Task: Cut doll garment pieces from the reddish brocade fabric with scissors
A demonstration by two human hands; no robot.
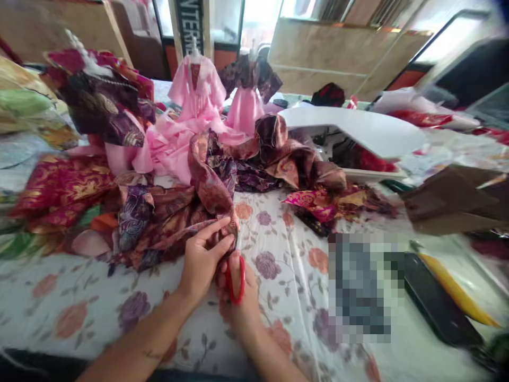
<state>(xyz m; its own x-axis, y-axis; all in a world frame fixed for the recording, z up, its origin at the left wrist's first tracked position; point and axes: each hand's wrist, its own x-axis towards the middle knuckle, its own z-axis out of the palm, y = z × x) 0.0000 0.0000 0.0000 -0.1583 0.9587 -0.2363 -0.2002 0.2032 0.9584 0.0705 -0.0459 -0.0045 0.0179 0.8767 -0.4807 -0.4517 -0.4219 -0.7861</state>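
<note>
A long piece of shiny maroon and purple patterned fabric [210, 180] runs in folds across the table toward me. Its near edge is pinched between the thumb and fingers of my left hand [202, 254]. Just below, my right hand [242, 297] has its fingers through the red handles of a pair of scissors [240, 281]. The blades are hidden under the fabric and my fingers, so whether they are apart does not show. Both hands are close together, nearly touching, at the fabric's lower end.
Small dress forms in a pink dress [196, 87] and dark, magenta clothing [103, 101] stand behind. Pink cloth [170, 143] and magenta brocade [67, 185] lie at left. A white box with a lid [350, 124], brown sheet [457, 199] and dark phone-like object [441, 302] lie right.
</note>
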